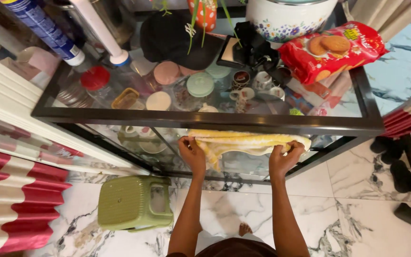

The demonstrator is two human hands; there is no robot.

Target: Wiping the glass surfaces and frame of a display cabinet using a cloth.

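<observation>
A yellow and white cloth (243, 142) is stretched against the front glass of a black-framed glass cabinet (205, 120), just under its top edge. My left hand (192, 151) grips the cloth's left end, and my right hand (284, 156) grips its right end. Both arms reach up from the bottom of the view. Through the glass top I see jars with pastel lids (200, 84) and small cups (262, 82) on the shelves inside.
A red biscuit packet (331, 50), a flowered white pot (288, 16), a black bundle (179, 35) and tubes (48, 31) lie on the cabinet top. A green plastic stool (134, 202) stands on the marble floor at left. Dark shoes (400, 173) lie at right. Red-striped fabric (10, 204) hangs left.
</observation>
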